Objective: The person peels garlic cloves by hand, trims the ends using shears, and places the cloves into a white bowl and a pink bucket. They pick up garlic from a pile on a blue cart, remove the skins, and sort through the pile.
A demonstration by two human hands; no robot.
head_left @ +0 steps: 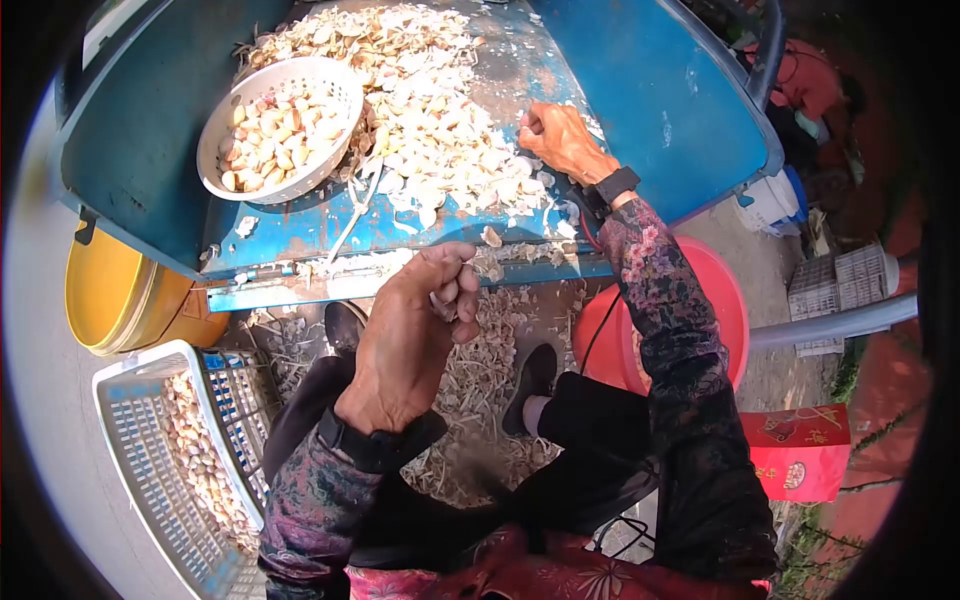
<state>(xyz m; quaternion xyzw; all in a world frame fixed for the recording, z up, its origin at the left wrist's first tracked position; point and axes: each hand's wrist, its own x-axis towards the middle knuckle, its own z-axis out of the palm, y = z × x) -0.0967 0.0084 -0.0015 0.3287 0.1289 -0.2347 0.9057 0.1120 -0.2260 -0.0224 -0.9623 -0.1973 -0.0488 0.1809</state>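
Held low in front of the blue truck bed's edge, my left hand has its fingers curled around what looks like a pale garlic clove. My right hand is over the right side of the bed, its fingers pinched together; anything between them is hidden. To its left spreads a pile of garlic cloves and papery skins. A white perforated basket, tilted toward me, holds garlic cloves at the left of the bed.
Below on the left stand a yellow bucket and a white crate with more cloves. A red tub is by my right knee, near a red box. Skins litter the ground between my feet.
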